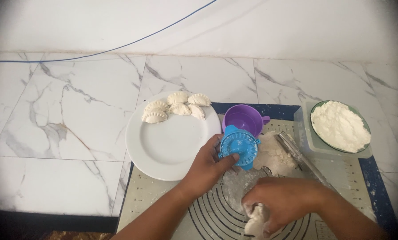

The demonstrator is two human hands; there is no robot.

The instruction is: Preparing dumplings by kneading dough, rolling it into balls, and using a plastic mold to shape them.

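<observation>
Dough-white and floury, a lump of dough point(256, 218) sits nearest, gathered in the right hand point(284, 202), whose fingers are curled closed around it over the ringed baking mat point(172, 195). Just beyond and to the left, the left hand point(206, 168) pinches the blue dumpling press point(239, 151) by its near edge, fingers closed on it, the press folded and tilted (its hinge side faces away). A second dough piece point(274, 155) and a rolling pin point(303, 160) lie right of the press. Farther off stand a purple cup point(243, 119), a white plate point(172, 146) with finished dumplings point(176, 106), and a flour bowl point(340, 126).

Blue press point(239, 150), purple cup point(244, 119) — white plate point(163, 151).
</observation>
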